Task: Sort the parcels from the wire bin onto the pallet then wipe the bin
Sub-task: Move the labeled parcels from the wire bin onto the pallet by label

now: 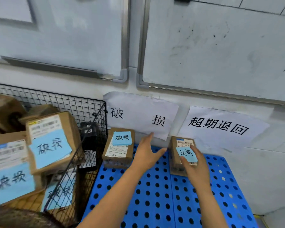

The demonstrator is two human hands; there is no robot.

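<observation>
A black wire bin (89, 122) at the left holds several brown cardboard parcels (51, 140) with blue notes. On the blue perforated pallet (155, 195) two parcels lie against the wall. The left parcel (120, 150) carries a blue note reading 破损. The right parcel (178, 160) carries a blue note reading 超期. My right hand (194, 163) rests on the right parcel with straight fingers over its note. Between the two parcels my left hand (146, 153) hovers with fingers spread, holding nothing.
Two paper signs are taped to the wall behind the pallet, 破损 (138, 112) on the left and 超期退回 (220, 125) on the right. Two whiteboards (220, 46) hang above. A black device (87, 130) sits at the bin's right wall.
</observation>
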